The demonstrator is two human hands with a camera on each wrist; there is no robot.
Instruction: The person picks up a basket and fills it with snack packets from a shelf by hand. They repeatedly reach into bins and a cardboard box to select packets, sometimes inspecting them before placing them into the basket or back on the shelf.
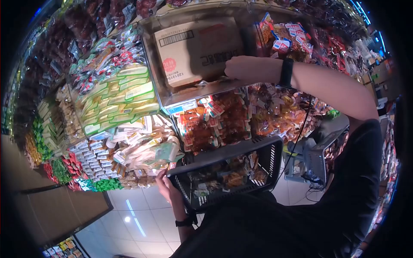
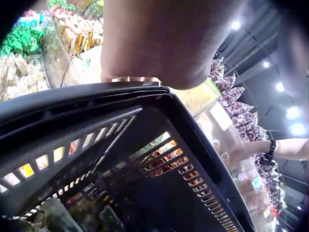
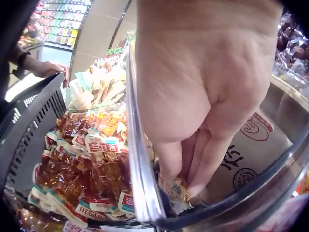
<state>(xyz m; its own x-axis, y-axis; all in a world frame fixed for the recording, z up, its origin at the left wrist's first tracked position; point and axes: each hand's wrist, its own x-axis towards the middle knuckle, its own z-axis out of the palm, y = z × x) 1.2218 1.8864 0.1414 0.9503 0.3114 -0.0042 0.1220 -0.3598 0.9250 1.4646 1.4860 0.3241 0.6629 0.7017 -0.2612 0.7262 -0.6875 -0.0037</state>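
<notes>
Fingers (image 3: 205,164) drawn together, the right hand (image 3: 203,101) pinches a packet (image 3: 177,192) inside the near edge of the bin (image 3: 139,164); the left hand (image 1: 169,190) grips a basket (image 1: 223,158). The packet looks light, soft, slippery; best held mid-body.

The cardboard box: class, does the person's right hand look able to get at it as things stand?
Probably yes: the right hand is down inside the open bin, beside the cardboard box. It seems to pinch a small packet, though, and may need to release that first.
</notes>
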